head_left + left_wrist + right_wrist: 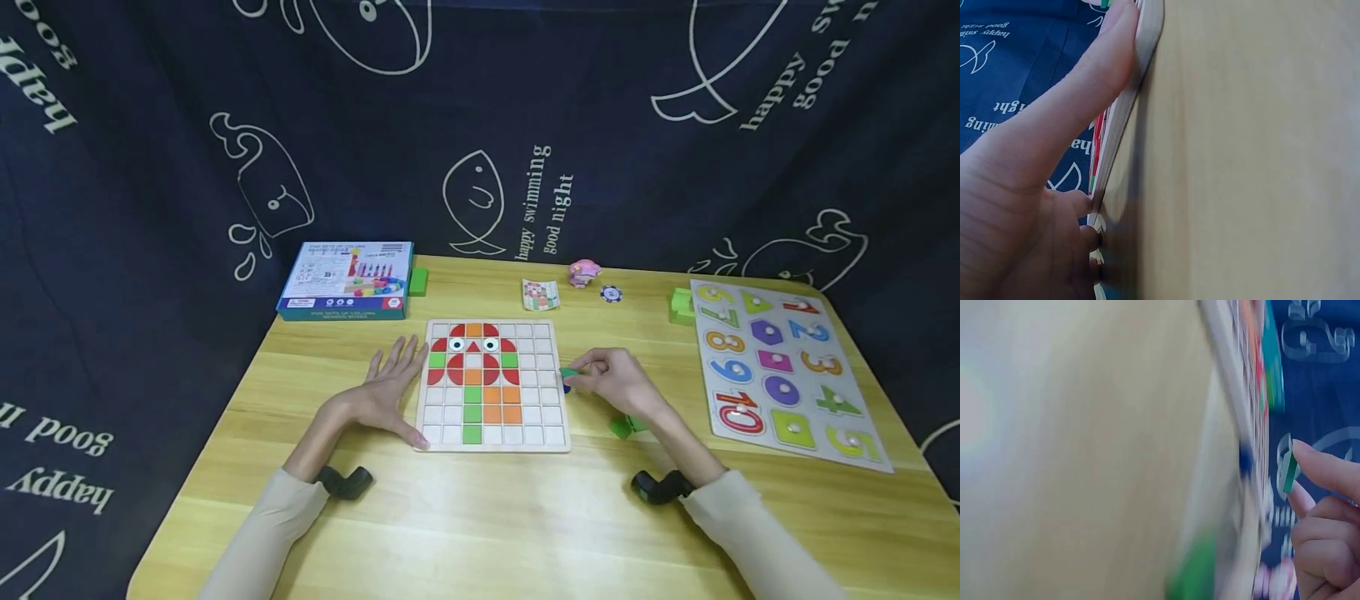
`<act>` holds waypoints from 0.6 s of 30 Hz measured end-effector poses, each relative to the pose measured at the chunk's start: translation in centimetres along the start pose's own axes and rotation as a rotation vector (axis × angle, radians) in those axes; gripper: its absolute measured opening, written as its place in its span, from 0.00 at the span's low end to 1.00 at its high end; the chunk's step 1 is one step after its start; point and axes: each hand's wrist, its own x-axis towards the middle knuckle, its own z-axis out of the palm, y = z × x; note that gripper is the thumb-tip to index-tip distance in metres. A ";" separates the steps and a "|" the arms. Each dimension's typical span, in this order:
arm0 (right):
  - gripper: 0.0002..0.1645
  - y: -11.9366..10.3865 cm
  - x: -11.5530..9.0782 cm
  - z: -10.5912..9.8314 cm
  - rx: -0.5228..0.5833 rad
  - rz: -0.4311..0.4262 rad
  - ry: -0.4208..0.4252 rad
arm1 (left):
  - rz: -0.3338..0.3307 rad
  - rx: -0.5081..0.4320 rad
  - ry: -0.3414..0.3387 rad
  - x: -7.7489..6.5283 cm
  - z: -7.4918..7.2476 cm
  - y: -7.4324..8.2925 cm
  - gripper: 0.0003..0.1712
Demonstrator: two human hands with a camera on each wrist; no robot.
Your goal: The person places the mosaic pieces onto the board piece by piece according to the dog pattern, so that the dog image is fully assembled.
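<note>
A wooden grid board [533,414] lies mid-table, bearing red, orange and green tiles and two round eye pieces that form a bird-like picture. My left hand [384,393] spreads along the board's left side, its thumb [1124,37] at the near left corner and the other fingertips by the left edge. Just off the right edge, my right hand [617,382] pinches a small green tile [1290,473] between thumb and forefinger, the other fingers folded in. A small blue piece [566,388] sits beneath that tile, against the board's right edge.
Green pieces [624,427] lie under the right wrist. Behind the board are a picture card [541,295], a pink toy [583,272] and a chip [611,293]. A box [345,281] stands back left; a number puzzle [787,375] and green block [681,307] are at right.
</note>
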 end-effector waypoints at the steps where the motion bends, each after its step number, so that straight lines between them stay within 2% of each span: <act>1: 0.15 -0.5 -0.2 0.7 0.024 -0.001 -0.019 | 0.000 -0.002 0.001 0.0 0.0 0.0 0.88; 4: 0.13 -1.8 -0.7 2.6 0.055 0.010 -0.052 | 0.006 -0.008 0.009 0.0 0.0 0.0 0.88; 9: 0.14 -3.1 -0.8 4.7 0.006 0.033 -0.032 | 0.008 -0.005 0.010 0.0 0.0 0.0 0.88; 14: 0.17 -3.1 -0.6 5.1 -0.067 0.017 -0.003 | 0.000 -0.007 0.002 0.0 0.0 -0.1 0.88; 18: 0.15 -2.6 -0.4 4.6 -0.047 -0.007 -0.006 | 0.002 -0.007 0.000 0.0 0.1 -0.2 0.88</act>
